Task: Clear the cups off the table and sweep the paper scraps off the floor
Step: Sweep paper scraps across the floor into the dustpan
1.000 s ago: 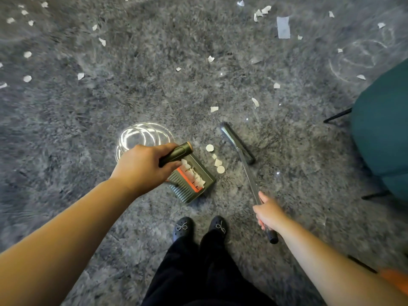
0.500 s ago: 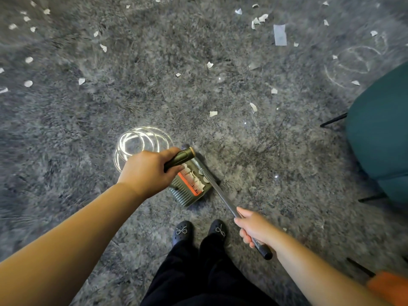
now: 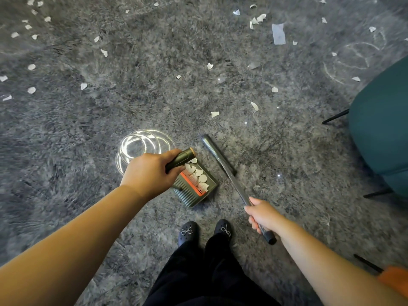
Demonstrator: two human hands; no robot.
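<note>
Sweeping step, cups aren't in view.
Left hand (image 3: pixel 150 173) grips the dustpan (image 3: pixel 196 184) handle, pan on the carpet holding scraps (image 3: pixel 198 175); right hand (image 3: pixel 262 215) is wrapped round the broom (image 3: pixel 223 164). Next, probably reach out for the nearest loose scraps (image 3: pixel 214 114) and drag them in.

Left hand (image 3: pixel 150 173) grips dark green dustpan handle (image 3: pixel 181 159). Green dustpan (image 3: pixel 196 184) on grey fluffy carpet (image 3: pixel 88 129), white paper bits (image 3: pixel 198 175) inside. Right hand (image 3: pixel 262 215) holds long grey broom stick (image 3: pixel 227 171). More white scraps (image 3: pixel 278 33) near carpet's far edge.
</note>
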